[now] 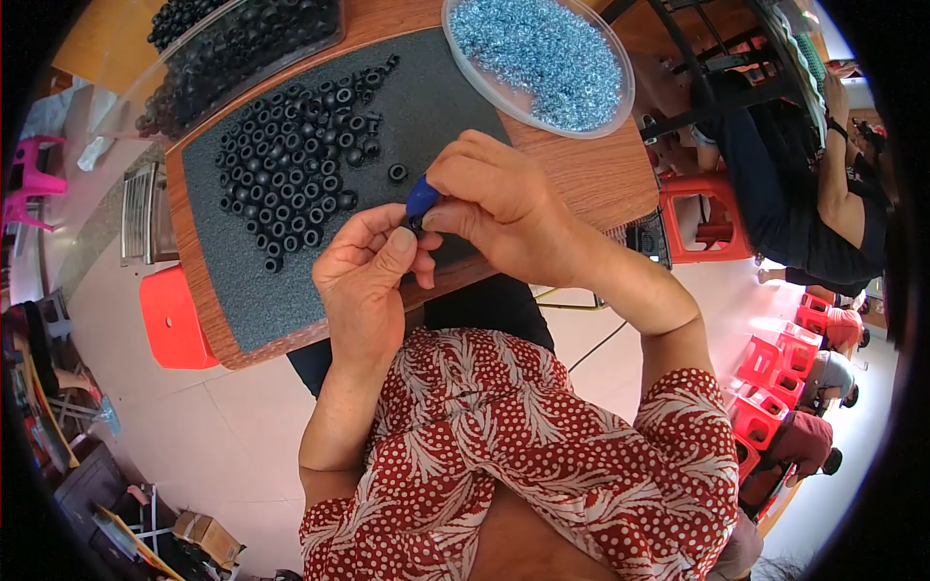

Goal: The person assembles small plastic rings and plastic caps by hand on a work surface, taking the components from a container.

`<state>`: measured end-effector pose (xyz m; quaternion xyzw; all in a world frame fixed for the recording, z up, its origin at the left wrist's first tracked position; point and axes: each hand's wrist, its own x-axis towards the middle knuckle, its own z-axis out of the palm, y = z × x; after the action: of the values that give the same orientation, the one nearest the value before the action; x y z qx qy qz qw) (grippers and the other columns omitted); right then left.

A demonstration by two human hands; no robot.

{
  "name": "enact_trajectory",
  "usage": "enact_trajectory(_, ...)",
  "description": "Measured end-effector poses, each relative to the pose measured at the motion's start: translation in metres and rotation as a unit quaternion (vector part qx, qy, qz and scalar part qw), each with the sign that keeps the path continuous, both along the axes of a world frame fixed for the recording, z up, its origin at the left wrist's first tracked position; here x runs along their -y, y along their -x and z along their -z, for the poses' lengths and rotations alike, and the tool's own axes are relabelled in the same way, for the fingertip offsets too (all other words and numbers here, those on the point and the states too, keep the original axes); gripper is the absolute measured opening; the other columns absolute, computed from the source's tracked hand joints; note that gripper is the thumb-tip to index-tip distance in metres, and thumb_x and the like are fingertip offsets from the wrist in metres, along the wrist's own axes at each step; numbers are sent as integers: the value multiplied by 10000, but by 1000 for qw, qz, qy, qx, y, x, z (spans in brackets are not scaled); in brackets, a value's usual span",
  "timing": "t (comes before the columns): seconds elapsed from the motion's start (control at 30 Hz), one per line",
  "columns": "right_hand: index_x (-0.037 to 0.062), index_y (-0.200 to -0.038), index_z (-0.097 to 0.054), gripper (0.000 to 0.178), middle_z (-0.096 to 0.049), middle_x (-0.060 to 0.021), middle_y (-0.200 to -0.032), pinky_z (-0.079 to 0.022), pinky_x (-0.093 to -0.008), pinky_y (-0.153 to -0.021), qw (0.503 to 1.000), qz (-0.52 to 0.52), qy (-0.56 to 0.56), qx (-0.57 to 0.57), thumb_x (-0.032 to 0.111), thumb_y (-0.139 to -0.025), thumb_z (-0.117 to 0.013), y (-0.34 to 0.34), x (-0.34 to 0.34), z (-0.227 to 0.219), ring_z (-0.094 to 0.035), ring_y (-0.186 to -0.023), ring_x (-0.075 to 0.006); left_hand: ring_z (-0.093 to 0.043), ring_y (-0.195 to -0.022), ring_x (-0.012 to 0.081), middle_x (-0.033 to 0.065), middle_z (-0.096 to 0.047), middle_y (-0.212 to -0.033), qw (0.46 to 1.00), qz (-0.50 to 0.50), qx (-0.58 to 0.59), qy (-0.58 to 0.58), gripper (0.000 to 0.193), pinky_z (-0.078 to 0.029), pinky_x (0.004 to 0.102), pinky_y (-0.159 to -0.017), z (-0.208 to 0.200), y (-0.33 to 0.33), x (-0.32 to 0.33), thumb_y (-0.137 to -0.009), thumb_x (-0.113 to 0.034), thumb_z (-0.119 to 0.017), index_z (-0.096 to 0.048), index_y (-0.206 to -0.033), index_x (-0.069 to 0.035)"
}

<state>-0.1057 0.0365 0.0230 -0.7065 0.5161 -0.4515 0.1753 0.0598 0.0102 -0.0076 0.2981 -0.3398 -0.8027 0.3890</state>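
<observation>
My left hand (366,276) is closed, pinching a small black ring-shaped part (416,224) between thumb and fingertips just over the near edge of the table. Against it comes my right hand (499,208), its fingers wrapped round a short blue tool (421,198). The tool's tip meets the part, but the exact contact is hidden by my fingers. Many more black ring-shaped parts (291,174) lie in a loose patch on the dark grey mat (228,295), left of and beyond my hands. One single ring (397,173) sits apart, close to my right hand.
A clear plastic tub (334,21) of black parts stands at the far left. At the far right a round clear tray (627,82) holds small pale-blue shiny pieces. The wooden table (591,179) has a red stool (177,320) at its left. Other people sit to the right.
</observation>
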Motion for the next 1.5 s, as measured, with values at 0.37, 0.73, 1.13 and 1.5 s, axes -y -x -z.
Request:
enact_trajectory(0.37, 30, -803, -568, 159, -549, -91, -734, -422, -358, -630, 999, -12, -14, -33, -6, -675, -656, 2, 0, -6, -515, -736, -267, -567, -619, 105, 112, -638, -813, 998, -2, 51, 42, 187, -477, 216, -548, -6, 2, -3, -863, -44, -586, -567, -1023, 50)
enact_trajectory(0.73, 26, -780, -572, 97, -557, -89, -726, -436, -363, -640, 998, -16, -44, 29, 36, -714, -643, 0, 0, -5, -531, -749, -271, -550, -598, 87, 104, -633, -794, 994, -27, 71, 78, 194, -445, 195, -493, -8, 5, -4, -878, -94, -590, -579, -1005, 53)
enact_trajectory(1.13, 37, -787, -592, 100, -565, -89, -729, -434, -357, -634, 998, 33, -46, 28, 59, -711, -654, -8, -6, -4, -536, -723, -275, -530, -529, 88, 109, -625, -749, 999, -23, 26, 17, 200, -416, 202, -441, -5, 6, 0, -892, -125, -577, -579, -967, 60)
enact_trajectory(1.5, 34, -820, -596, 134, -570, -89, -748, -437, -352, -659, 994, 19, -64, 89, 9, -700, -650, 0, -4, 5, -538, -757, -270, -568, -621, 115, 127, -636, -832, 999, -1, 38, 27, 202, -468, 214, -503, -6, 2, 0, -882, -56, -563, -575, -1045, 63)
